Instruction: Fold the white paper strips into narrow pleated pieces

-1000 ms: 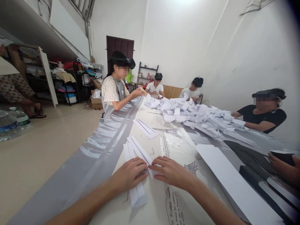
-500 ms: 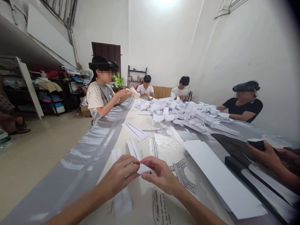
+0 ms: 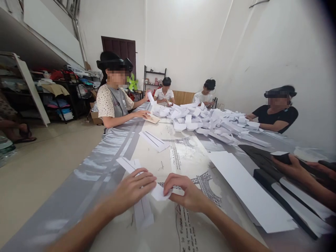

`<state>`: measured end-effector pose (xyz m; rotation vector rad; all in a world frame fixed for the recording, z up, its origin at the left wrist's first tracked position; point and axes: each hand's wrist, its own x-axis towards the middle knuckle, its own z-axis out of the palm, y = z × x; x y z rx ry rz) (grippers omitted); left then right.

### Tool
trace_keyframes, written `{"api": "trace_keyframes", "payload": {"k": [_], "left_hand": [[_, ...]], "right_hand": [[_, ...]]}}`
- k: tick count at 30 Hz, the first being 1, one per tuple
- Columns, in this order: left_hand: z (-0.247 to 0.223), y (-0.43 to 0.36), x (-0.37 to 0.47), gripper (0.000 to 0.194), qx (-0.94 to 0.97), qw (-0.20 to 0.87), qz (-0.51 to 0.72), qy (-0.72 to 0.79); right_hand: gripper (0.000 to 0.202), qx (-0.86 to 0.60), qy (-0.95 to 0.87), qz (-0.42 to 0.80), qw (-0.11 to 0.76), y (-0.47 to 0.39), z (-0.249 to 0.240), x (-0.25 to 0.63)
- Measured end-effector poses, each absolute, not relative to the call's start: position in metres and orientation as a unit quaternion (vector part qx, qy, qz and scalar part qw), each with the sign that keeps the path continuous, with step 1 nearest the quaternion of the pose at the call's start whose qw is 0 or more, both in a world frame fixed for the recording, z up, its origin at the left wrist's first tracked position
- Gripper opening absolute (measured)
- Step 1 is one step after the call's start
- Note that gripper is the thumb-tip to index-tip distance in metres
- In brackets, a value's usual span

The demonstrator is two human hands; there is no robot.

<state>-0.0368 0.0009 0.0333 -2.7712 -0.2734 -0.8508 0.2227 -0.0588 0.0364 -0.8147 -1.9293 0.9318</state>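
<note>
My left hand [image 3: 136, 192] is closed around the middle of a white paper strip with a dark line. The strip's far end [image 3: 126, 163] sticks out to the upper left, past my knuckles. At its near end a folded white flap [image 3: 159, 193] shows between my hands, and my right hand [image 3: 186, 191] pinches the flap's right side between thumb and fingers. Beneath my left hand, another lined paper strip [image 3: 144, 210] lies flat on the printed table cover. My left thumb is mostly hidden.
Further up the table cover [image 3: 154, 166] lies a lined strip [image 3: 154, 140]. A heap of folded white papers [image 3: 204, 119] covers the far middle. Large white sheets [image 3: 246, 189] lie to my right, by a co-worker's hands [image 3: 294, 171]. Other people sit around the table.
The strip in my hands has swung so its far end points left. My right hand has shifted slightly right along the flap. The co-worker at left has spread their hands apart.
</note>
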Motion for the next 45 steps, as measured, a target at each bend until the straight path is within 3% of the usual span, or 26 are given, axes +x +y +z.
{"api": "trace_keyframes", "payload": {"k": [6, 9, 14, 17, 20, 22, 27, 29, 32, 35, 45], "left_hand": [[0.019, 0.051, -0.078, 0.031, -0.957, 0.109, -0.236, -0.132], [0.014, 0.055, -0.082, 0.033, -0.955, 0.077, -0.236, -0.161], [0.013, 0.051, -0.078, 0.035, -0.938, 0.076, -0.233, -0.247], [0.015, 0.055, -0.081, 0.037, -0.924, 0.097, -0.233, -0.287], [0.016, 0.059, -0.083, 0.038, -0.913, 0.126, -0.228, -0.314], [0.017, 0.060, -0.082, 0.036, -0.911, 0.129, -0.226, -0.320], [0.013, 0.057, -0.079, 0.025, -0.891, 0.129, -0.237, -0.364], [0.013, 0.055, -0.078, 0.031, -0.867, 0.154, -0.249, -0.404], [0.016, 0.047, -0.073, 0.041, -0.839, 0.179, -0.272, -0.435], [0.023, 0.037, -0.065, 0.039, -0.839, 0.165, -0.299, -0.424], [0.005, 0.017, -0.044, 0.012, -0.923, 0.046, -0.151, -0.352]], "right_hand": [[0.006, -0.340, -0.744, 0.442, 0.369, -0.046, 0.038, 0.251], [0.012, -0.379, -0.730, 0.443, 0.356, -0.043, 0.029, 0.247], [0.028, -0.447, -0.736, 0.214, 0.462, -0.046, 0.016, 0.228], [0.034, -0.407, -0.784, 0.098, 0.458, -0.050, 0.017, 0.226], [0.048, -0.387, -0.817, 0.020, 0.426, -0.050, 0.015, 0.224], [0.047, -0.390, -0.831, -0.010, 0.397, -0.047, 0.009, 0.221], [0.050, -0.399, -0.861, -0.003, 0.316, -0.035, -0.012, 0.213], [0.051, -0.403, -0.872, 0.008, 0.278, -0.032, -0.015, 0.208], [0.045, -0.429, -0.879, 0.012, 0.207, -0.023, -0.013, 0.198], [0.034, -0.453, -0.878, 0.011, 0.151, -0.005, -0.007, 0.184], [0.028, -0.513, -0.849, -0.018, 0.128, 0.074, 0.002, 0.190]]}}
